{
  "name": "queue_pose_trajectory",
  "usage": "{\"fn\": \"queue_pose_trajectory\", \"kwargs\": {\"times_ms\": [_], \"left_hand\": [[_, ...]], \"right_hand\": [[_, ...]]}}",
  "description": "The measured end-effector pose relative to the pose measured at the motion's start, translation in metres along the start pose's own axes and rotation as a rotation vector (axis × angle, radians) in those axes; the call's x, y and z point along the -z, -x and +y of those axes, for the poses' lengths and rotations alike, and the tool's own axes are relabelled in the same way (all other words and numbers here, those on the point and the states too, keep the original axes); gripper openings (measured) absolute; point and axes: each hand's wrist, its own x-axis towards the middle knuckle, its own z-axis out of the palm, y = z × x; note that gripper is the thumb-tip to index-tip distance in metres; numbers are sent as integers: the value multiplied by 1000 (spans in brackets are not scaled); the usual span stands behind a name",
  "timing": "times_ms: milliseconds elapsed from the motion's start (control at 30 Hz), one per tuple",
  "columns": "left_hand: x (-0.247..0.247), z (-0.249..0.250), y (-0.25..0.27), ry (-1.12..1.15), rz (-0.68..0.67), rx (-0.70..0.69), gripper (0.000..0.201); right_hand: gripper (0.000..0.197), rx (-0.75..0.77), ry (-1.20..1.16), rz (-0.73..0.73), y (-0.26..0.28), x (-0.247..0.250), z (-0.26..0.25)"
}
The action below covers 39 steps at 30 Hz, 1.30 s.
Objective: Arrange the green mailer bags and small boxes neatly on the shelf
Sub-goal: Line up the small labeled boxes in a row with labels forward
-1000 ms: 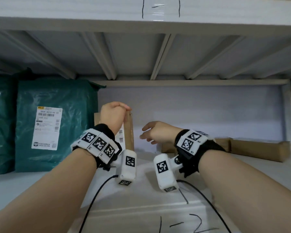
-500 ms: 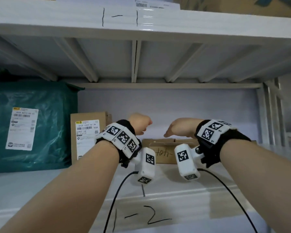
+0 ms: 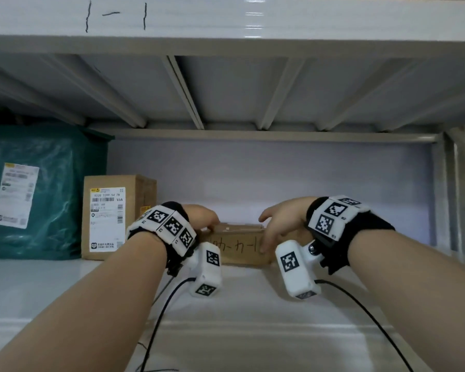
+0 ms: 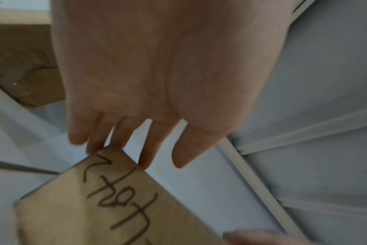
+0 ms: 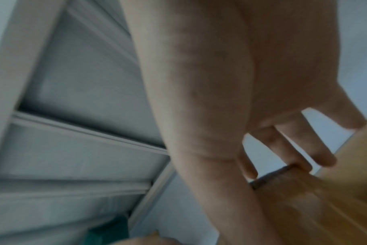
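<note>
A flat brown box (image 3: 236,247) with handwriting on its front lies at the back middle of the shelf (image 3: 51,285). My left hand (image 3: 203,218) reaches over the box's left top corner; the left wrist view shows straight fingertips (image 4: 144,164) touching the box (image 4: 94,207) at that corner. My right hand (image 3: 275,225) is at the box's right end, fingers spread over the top edge and thumb down the front face. The right wrist view is blurred. A green mailer bag (image 3: 35,191) stands at the left, with an upright labelled box (image 3: 110,218) beside it.
The shelf above (image 3: 253,20) hangs low over my hands. Metal uprights (image 3: 457,200) close the right end. Bare shelf surface lies in front of the boxes and to the right of the flat box. Two black cables (image 3: 159,318) trail from my wrists.
Both hands have dropped from hovering above the flat box onto its two ends. One second ago the left hand was on the upright box. The view has shifted.
</note>
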Motion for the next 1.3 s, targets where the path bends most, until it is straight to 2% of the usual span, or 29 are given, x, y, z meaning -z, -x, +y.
{"fn": "queue_pose_trajectory", "kwargs": {"times_ms": [67,167,233,333,400,467,567,600,633,767,867,900,967,1033,1200,1300], "left_hand": [[1,3,-1,-51,61,-28,42],[-1,10,-1,15,-26,-103,47],[-1,9,-1,180,-94,-124,67],[2,2,-6,294,-83,-110,105],[4,-4,-11,321,-38,-103,115],[7,-9,-18,345,39,-139,107],[18,-19,-26,427,49,-204,48],[22,-23,-26,459,49,-206,32],[27,-27,-26,492,60,-209,27],[46,-45,-26,627,92,-263,36],[55,-59,-29,724,139,-256,33],[57,-63,-29,748,151,-245,27],[59,-69,-31,748,168,-234,12],[61,-71,-31,694,195,-255,8],[75,-78,-24,585,261,-294,47],[86,-85,-21,567,324,-353,52]], "right_hand": [[63,50,-91,64,1,8,-3],[68,76,-315,206,-6,16,-10],[76,84,-420,309,-15,18,-17],[90,90,-463,387,-25,17,-29],[89,109,-432,427,-27,16,-38],[81,135,-428,469,-29,16,-47],[63,184,-524,436,-39,16,-61],[64,200,-561,408,-44,16,-63],[66,210,-586,387,-48,16,-66],[61,240,-573,338,-58,12,-77],[80,237,-584,241,-63,6,-87],[77,245,-568,214,-65,5,-92],[57,270,-525,197,-69,2,-101],[45,292,-486,227,-71,0,-110],[50,290,-423,251,-78,-4,-123],[57,291,-387,264,-79,-7,-129]]}}
